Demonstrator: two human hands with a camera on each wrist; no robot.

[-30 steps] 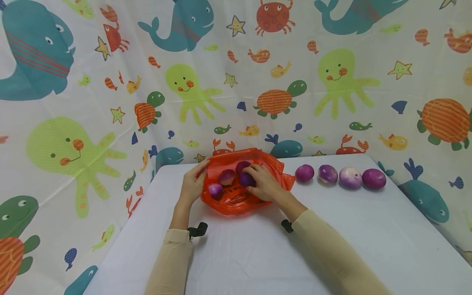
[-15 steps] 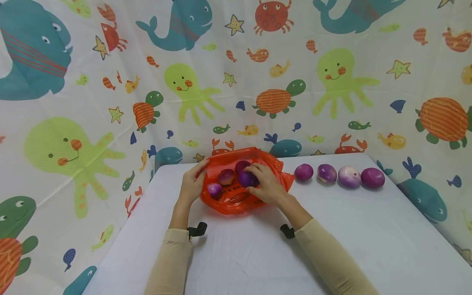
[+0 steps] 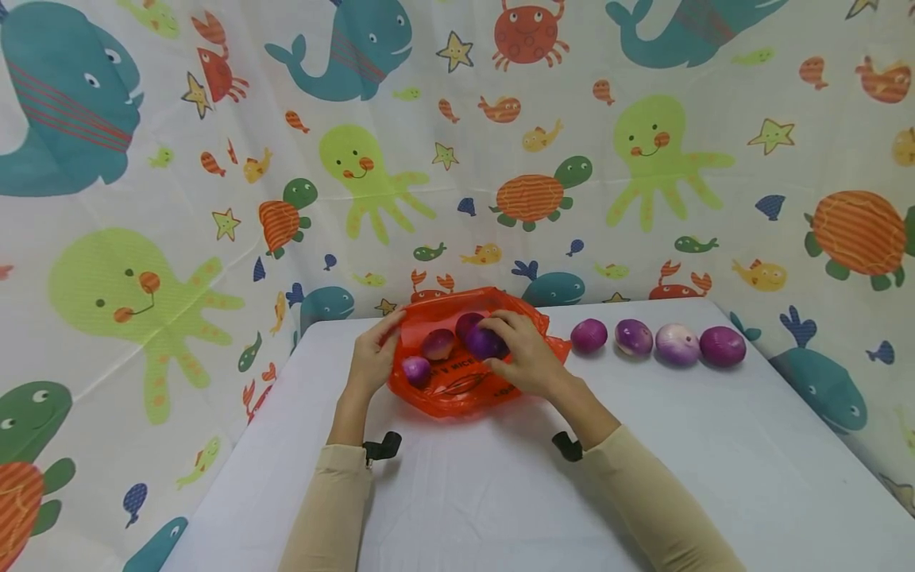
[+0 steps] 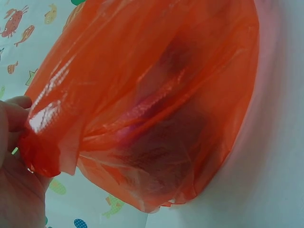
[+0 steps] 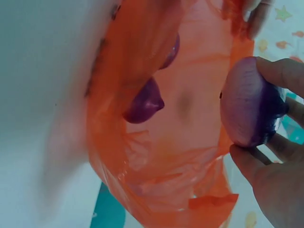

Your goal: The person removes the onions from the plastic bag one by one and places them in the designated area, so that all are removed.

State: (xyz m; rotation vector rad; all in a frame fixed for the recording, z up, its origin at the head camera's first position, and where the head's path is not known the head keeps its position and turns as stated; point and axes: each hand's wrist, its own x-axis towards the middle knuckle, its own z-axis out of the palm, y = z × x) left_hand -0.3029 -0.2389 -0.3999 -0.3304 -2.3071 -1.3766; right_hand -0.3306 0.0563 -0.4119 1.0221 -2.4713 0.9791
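Observation:
My left hand (image 3: 372, 357) pinches the edge of a red plastic bag (image 3: 457, 403) at its left side; in the left wrist view, thumb and fingers grip the bunched film. The bag lies with its mouth facing me. Between the thumb and fingers of my right hand (image 3: 529, 359) is a purple onion (image 3: 488, 342), which the right wrist view shows in front of the bag's opening. Inside sit a small onion (image 3: 416, 370) at the left, a reddish onion (image 3: 438, 344) beside it and a dark onion (image 3: 468, 324) behind the held one.
To the right of the bag, a row of several red onions stretches along the back of the white table (image 3: 643, 445), from a purple onion (image 3: 589, 336) to another onion (image 3: 723, 346). A curtain (image 3: 457, 230) printed with sea animals hangs behind the table.
My right hand has shifted slightly to the right with the onion, showing more of it. The left hand keeps its grip on the bag in the same place.

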